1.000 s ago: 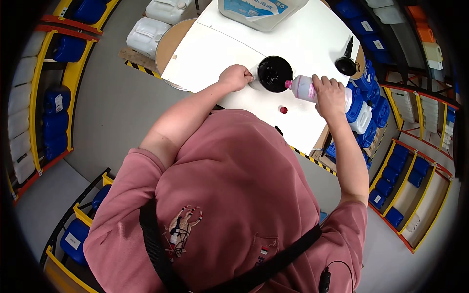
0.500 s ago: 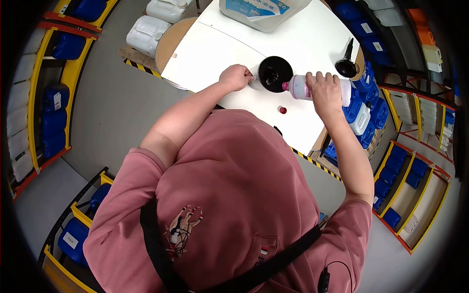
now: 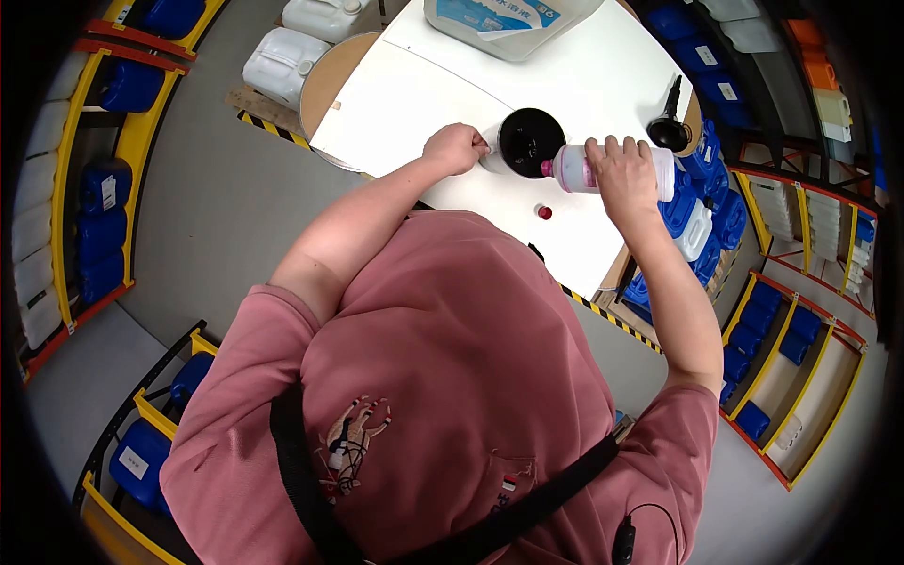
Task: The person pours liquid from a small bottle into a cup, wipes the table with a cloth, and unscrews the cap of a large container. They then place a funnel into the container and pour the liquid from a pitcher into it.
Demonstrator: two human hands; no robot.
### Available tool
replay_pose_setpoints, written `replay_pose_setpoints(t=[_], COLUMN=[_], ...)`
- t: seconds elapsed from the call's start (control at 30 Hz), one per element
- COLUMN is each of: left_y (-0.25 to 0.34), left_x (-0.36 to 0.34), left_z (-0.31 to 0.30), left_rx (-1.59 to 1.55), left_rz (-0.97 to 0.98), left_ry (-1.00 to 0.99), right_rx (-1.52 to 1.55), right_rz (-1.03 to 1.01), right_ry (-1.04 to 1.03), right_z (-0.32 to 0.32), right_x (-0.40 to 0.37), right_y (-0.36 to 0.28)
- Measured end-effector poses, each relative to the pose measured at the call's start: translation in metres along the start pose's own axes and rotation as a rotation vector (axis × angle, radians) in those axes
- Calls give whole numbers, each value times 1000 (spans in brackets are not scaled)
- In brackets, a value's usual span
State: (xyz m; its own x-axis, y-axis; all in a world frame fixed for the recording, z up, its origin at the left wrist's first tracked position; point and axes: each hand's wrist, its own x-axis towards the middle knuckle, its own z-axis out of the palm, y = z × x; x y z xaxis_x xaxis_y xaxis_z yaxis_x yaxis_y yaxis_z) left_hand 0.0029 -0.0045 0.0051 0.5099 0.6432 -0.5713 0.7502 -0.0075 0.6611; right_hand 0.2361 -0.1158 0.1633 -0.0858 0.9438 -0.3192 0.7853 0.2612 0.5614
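Note:
My right hand (image 3: 625, 179) is wrapped over a whitish plastic bottle (image 3: 572, 169) with a pink label, which lies tipped nearly level. Its pink neck points left and meets the rim of a jug (image 3: 507, 132), white outside and black inside. Shiny dark liquid (image 3: 532, 151) shows at the jug's bottom. On the jug's left side my left hand (image 3: 456, 150) is closed, fingertips pinched at its wall; the part they grip is mostly hidden. A small red cap (image 3: 544, 213) rests on the white tabletop (image 3: 414, 104) below the bottle.
A large translucent canister (image 3: 508, 42) with a blue label stands at the table's far edge. To the right lies a black funnel (image 3: 669, 130). White jerrycans (image 3: 280, 68) stand at left, blue ones (image 3: 725, 218) at right. Racks (image 3: 66, 217) flank the floor.
The bottle and my right hand have shifted very slightly left. My left hand and the jug stay in place.

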Motion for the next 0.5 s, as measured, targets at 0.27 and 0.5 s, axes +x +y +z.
replay_pose_setpoints(t=[0.27, 0.5], left_y=[0, -1], left_x=[0, 2], left_z=[1, 3], left_rx=[-17, -13], left_rz=[-5, 6], left_ry=[0, 16], right_rx=[28, -75], right_rz=[30, -19], right_ry=[45, 50], right_z=[-4, -5], right_x=[2, 4], right_y=[3, -7])
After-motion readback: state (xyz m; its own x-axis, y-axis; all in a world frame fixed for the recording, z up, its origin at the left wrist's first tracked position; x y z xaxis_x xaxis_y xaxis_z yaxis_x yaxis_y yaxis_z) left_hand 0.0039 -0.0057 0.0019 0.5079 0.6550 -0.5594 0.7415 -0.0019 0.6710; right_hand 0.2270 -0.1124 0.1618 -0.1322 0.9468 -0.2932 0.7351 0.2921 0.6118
